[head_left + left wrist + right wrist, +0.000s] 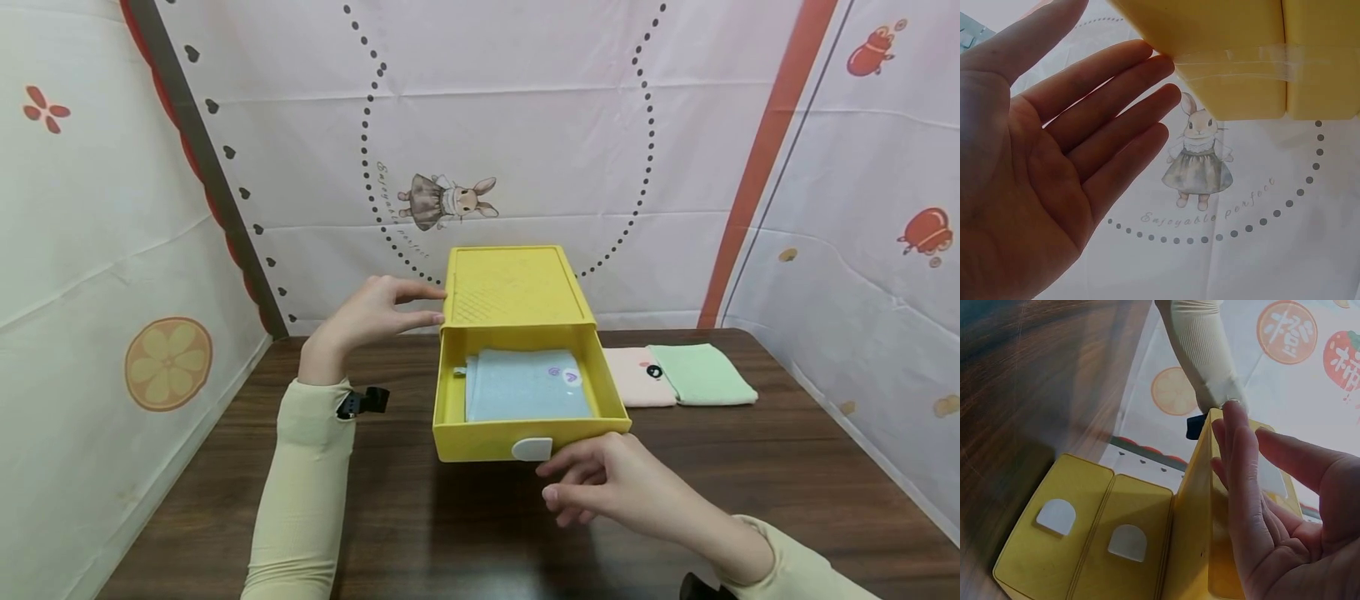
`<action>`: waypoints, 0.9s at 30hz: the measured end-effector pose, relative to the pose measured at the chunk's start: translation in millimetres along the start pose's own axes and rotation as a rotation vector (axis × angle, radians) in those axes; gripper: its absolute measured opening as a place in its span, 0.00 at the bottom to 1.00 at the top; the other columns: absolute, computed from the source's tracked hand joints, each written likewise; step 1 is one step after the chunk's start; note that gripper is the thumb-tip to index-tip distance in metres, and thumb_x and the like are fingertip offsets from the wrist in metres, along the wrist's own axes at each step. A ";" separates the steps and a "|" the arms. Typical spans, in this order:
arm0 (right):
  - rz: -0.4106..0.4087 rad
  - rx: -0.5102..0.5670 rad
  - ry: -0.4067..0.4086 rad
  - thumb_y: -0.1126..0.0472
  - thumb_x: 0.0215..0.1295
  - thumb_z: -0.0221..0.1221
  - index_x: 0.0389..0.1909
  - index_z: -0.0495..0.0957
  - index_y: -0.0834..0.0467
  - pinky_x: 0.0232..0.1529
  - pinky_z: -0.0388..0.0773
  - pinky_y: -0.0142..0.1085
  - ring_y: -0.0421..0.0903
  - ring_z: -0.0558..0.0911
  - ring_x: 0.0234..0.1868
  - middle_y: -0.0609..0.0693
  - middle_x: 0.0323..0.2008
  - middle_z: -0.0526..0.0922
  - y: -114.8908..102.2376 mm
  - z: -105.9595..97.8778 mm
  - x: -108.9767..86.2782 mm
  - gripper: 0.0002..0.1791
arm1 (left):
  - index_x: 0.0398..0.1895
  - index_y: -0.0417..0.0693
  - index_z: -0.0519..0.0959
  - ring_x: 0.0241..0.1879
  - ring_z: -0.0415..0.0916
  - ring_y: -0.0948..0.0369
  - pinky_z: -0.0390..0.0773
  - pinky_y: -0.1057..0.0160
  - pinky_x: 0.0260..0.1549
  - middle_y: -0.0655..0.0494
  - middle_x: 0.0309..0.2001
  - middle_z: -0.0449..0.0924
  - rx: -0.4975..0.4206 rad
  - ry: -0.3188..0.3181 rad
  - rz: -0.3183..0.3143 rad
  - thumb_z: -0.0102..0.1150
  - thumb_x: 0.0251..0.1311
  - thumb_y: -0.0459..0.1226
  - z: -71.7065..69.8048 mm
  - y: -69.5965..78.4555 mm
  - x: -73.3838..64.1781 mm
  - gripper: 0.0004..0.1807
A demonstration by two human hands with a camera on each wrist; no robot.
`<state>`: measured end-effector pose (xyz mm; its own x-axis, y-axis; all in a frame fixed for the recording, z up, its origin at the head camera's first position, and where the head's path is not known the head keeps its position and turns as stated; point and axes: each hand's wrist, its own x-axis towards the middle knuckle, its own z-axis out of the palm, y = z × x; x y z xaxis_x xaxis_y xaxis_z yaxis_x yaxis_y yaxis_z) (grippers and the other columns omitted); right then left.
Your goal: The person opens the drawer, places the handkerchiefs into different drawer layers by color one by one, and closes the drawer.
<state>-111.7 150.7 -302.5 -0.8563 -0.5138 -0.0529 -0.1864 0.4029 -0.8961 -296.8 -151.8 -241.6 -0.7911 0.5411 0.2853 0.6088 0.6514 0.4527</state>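
Observation:
A yellow drawer cabinet (517, 287) stands on the table with its top drawer (480, 442) pulled out towards me. Inside the drawer lies a folded light-blue cloth (525, 387) with a small heart print. My left hand (367, 315) rests its fingertips against the cabinet's left side, fingers nearly straight, as the left wrist view also shows. At the drawer's right front corner is my right hand (615, 483), beside the white tab handle (532, 450). In the right wrist view its extended fingers (1244, 481) lie along the drawer front, thumb apart.
Lower closed drawers (1094, 531) with white tabs sit beneath the open one. Right of the cabinet, a folded pink cloth (637, 379) and a green cloth (705, 375) lie on the brown table (750, 475). A printed curtain (517, 125) hangs behind.

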 end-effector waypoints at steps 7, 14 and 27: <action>-0.007 0.013 0.018 0.50 0.55 0.59 0.38 0.79 0.56 0.26 0.79 0.36 0.49 0.82 0.26 0.49 0.26 0.83 0.6 0.7 1.2 0.15 | 0.49 0.64 0.75 0.51 0.71 0.65 0.71 0.58 0.49 0.64 0.50 0.75 0.011 -0.002 0.001 0.56 0.46 0.61 -0.5 0.9 -0.1 0.26; 0.000 0.006 0.070 0.49 0.56 0.57 0.31 0.80 0.55 0.25 0.79 0.37 0.50 0.82 0.26 0.50 0.26 0.83 1.7 0.3 4.1 0.13 | 0.49 0.64 0.75 0.51 0.71 0.65 0.70 0.58 0.50 0.64 0.50 0.75 0.007 -0.006 -0.007 0.56 0.46 0.61 -0.3 1.1 0.1 0.26; -0.026 0.056 0.191 0.50 0.55 0.58 0.30 0.81 0.57 0.25 0.79 0.38 0.48 0.83 0.24 0.53 0.23 0.83 5.3 -0.2 13.6 0.14 | 0.50 0.65 0.75 0.52 0.70 0.65 0.70 0.59 0.51 0.64 0.51 0.75 0.007 -0.007 0.009 0.55 0.47 0.61 0.0 -0.3 0.6 0.26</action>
<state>-124.5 146.0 -307.9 -0.9283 -0.3684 0.0500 -0.1869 0.3461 -0.9194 -297.5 -151.6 -241.6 -0.7854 0.5503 0.2834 0.6161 0.6503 0.4445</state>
